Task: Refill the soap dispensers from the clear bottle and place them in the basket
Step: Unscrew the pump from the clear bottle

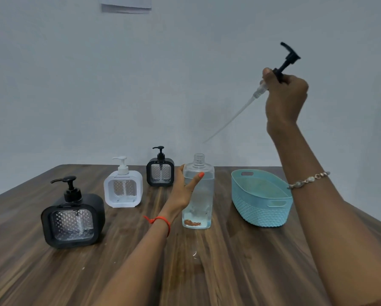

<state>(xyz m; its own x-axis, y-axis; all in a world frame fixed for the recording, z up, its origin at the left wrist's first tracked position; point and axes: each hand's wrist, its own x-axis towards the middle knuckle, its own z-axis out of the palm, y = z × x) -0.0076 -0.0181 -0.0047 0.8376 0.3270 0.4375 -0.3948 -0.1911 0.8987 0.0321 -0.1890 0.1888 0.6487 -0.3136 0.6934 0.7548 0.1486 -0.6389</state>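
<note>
Forearms reach over the bench point(207, 272). The left hand point(184, 188) grips the clear bottle point(198, 206), upright and uncapped. The right hand point(284, 96), raised above the basket point(260, 213), clutches the bottle's pump point(284, 62). Left of both hands, the near black dispenser point(72, 219), white dispenser point(123, 188) and far black dispenser point(160, 172) stand capped. By my judgement, none is refilled or basketed yet.

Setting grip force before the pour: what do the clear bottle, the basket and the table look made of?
The clear bottle looks like glossy transparent plastic: moulded neck thread, liquid shows through. The basket looks like matte pale-blue plastic: moulded weave pattern, cut-out handles. The table shows brown wood grain with a slight sheen; laminate or solid wood, cannot tell.
</note>
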